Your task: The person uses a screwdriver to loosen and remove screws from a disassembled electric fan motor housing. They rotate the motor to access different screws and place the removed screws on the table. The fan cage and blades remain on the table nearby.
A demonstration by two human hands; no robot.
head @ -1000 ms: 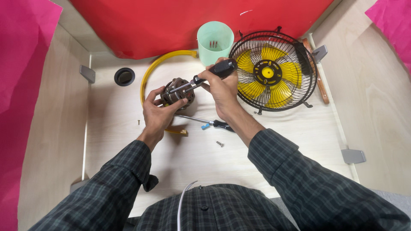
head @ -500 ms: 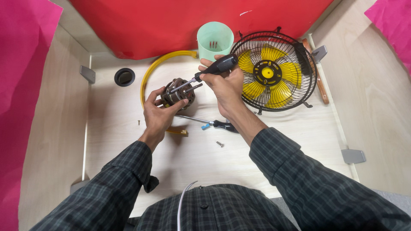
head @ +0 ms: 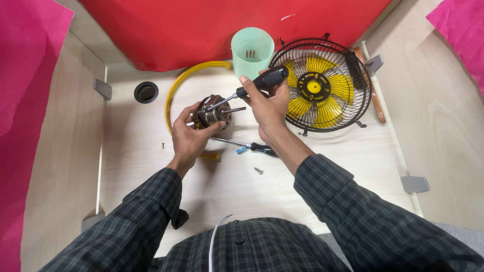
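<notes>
My left hand point(head: 189, 133) grips a small brown fan motor point(head: 212, 113) with its metal shaft pointing right, held above the wooden tabletop point(head: 312, 191). My right hand point(head: 268, 103) is closed around the black handle of a screwdriver point(head: 254, 85); its tip rests on the top of the motor. A second screwdriver point(head: 249, 146) with a black handle lies on the table just below my hands. A loose screw point(head: 258, 171) lies near it.
A black wire fan cage with yellow blades point(head: 322, 85) stands at the right. A pale green cup point(head: 252, 50) sits at the back, a yellow ring point(head: 174, 95) lies behind the motor, and a black round cap point(head: 146, 92) sits at the left. A red sheet point(head: 227, 20) covers the back.
The screwdriver handle has tilted and shifted slightly in my right hand, while the left hand keeps the motor in nearly the same place.
</notes>
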